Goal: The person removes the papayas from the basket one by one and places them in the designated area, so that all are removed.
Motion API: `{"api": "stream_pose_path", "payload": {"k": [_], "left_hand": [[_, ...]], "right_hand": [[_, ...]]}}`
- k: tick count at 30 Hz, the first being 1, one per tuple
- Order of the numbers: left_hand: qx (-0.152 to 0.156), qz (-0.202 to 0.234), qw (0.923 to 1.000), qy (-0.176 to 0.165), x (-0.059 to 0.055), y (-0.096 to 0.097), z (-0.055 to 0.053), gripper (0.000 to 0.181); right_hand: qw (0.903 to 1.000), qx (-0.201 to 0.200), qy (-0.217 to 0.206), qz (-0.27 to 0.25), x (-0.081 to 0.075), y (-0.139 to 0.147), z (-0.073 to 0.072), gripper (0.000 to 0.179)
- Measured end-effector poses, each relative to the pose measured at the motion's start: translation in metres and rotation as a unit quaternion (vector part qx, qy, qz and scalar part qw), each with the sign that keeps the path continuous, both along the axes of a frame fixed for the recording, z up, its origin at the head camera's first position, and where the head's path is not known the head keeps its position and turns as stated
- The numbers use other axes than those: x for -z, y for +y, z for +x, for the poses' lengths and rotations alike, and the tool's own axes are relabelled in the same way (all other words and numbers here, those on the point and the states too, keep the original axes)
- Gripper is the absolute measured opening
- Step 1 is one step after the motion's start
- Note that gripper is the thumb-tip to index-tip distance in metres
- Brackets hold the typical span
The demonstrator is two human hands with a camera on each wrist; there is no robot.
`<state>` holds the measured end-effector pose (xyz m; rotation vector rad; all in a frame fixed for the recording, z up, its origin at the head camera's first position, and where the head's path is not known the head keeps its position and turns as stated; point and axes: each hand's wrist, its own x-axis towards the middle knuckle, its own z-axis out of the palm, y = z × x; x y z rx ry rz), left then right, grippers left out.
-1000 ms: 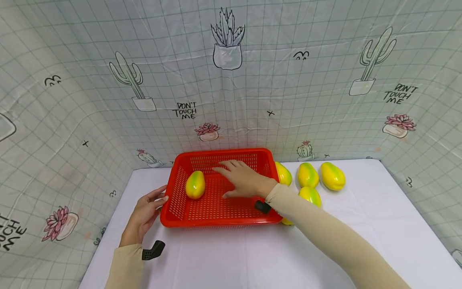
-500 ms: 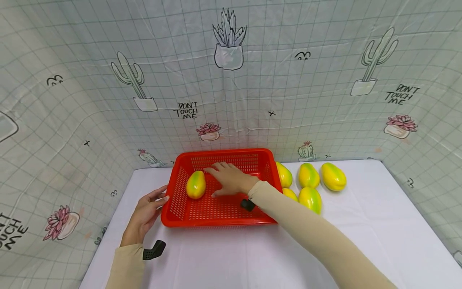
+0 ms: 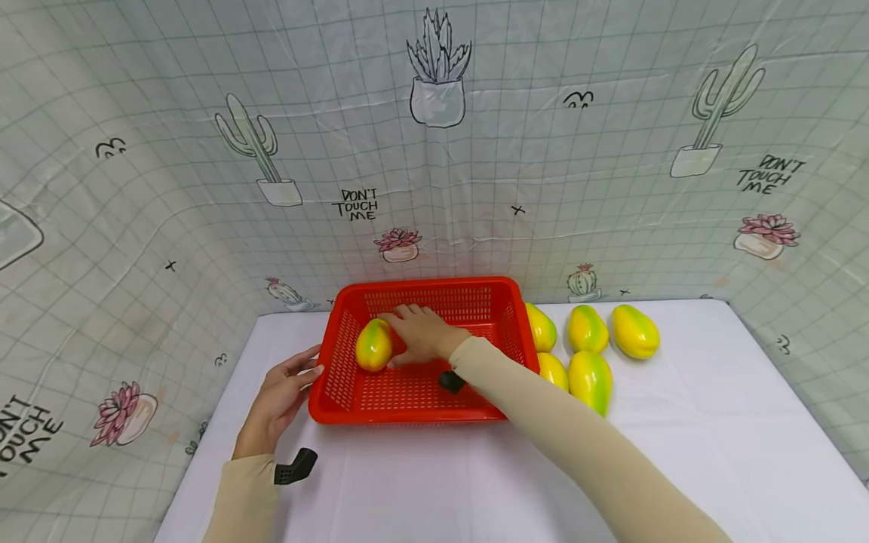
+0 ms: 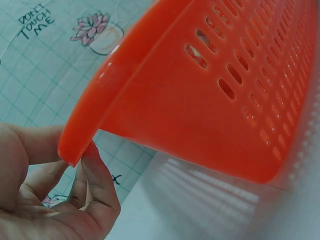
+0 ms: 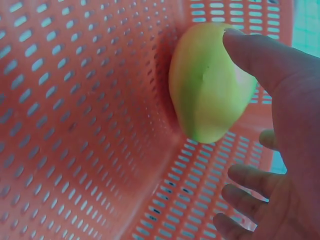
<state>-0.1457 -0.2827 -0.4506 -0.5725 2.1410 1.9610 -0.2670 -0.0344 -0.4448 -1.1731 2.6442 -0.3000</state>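
A red perforated plastic basket [image 3: 424, 416] stands on the table, one yellow papaya with a green stripe [image 3: 373, 345] in its left part. My left hand [image 3: 276, 396] pinches the basket's left rim between thumb and fingers; the left wrist view shows the rim [image 4: 107, 82] in that pinch. Inside the basket, my right hand [image 3: 422, 335] is at the papaya's right side, fingers spread. In the right wrist view the thumb [image 5: 250, 50] lies against the papaya [image 5: 207, 82], while the other fingers [image 5: 250, 180] show loosely bent and apart from it.
Several more papayas [image 3: 635, 332] lie on the white-covered table [image 3: 686, 422] right of the basket, the closest ones partly hidden by its wall. A grid-patterned cloth with cactus drawings [image 3: 468, 181] hangs behind and at both sides.
My right hand has moved left across the basket to the papaya, which now sits slightly tilted. My left hand has kept its hold on the rim.
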Motion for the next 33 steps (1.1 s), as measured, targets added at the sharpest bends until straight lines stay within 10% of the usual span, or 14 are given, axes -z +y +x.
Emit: {"api": "stream_pose_path", "payload": {"k": [33], "left_hand": [[-0.008,0.002,0.9999,0.007,0.0,0.0,0.001,0.055]], "right_hand": [[0.9989,0.015,-0.045,-0.003,0.024,-0.026,-0.011,0.087]]}}
